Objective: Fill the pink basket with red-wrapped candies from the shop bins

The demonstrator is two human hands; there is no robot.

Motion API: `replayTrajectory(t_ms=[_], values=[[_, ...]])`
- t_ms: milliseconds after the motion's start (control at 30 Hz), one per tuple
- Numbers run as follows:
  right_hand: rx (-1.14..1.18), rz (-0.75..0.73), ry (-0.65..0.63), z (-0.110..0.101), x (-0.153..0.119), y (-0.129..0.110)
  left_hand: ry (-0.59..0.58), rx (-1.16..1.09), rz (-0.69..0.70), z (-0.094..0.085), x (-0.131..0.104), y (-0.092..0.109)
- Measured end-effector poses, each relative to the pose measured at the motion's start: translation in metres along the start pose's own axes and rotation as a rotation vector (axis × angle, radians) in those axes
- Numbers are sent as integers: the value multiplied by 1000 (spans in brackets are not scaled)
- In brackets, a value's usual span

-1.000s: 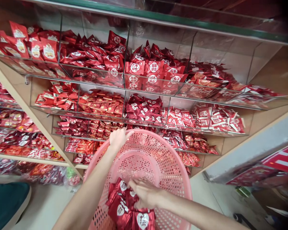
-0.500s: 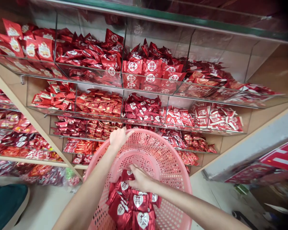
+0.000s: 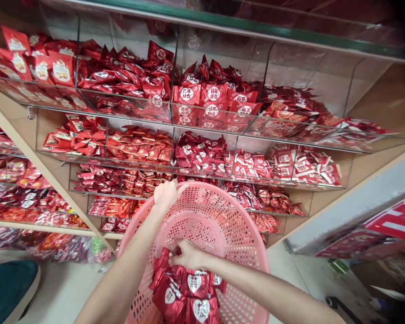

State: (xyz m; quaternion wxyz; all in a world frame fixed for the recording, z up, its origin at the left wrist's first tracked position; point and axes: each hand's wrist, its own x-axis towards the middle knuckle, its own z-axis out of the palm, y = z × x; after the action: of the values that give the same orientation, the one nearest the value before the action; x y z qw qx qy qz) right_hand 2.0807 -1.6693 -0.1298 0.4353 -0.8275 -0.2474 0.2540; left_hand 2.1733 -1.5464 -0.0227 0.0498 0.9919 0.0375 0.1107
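A pink perforated basket (image 3: 246, 225) is tilted in front of the shelves, its far rim up against them. My left hand (image 3: 166, 194) is closed on that rim at the upper left. Inside the basket my right hand (image 3: 187, 255) has its fingers curled round the top of a red packet, at the upper part of a pile of red packets (image 3: 194, 284) with white heart labels. The fingertips are partly hidden among the packets.
Shelves behind clear panels hold rows of red packets (image 3: 212, 96). Another shelf unit stands at the left (image 3: 27, 198). A dark green seat (image 3: 11, 288) is at the lower left. Red printed bags (image 3: 394, 220) lie at the right.
My right hand has moved slightly down and left, and its fingers have closed on a packet at the pile's top. My left hand has stayed on the rim.
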Motion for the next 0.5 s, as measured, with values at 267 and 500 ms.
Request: replayTrajectory(t_ms=[267,500], values=[[-145,-135,-131,-8,-5,4,9,-3,-8,1,-1,-4],[-292,-129,-157,-21,-3,-12,19,10,7,3,3,1]])
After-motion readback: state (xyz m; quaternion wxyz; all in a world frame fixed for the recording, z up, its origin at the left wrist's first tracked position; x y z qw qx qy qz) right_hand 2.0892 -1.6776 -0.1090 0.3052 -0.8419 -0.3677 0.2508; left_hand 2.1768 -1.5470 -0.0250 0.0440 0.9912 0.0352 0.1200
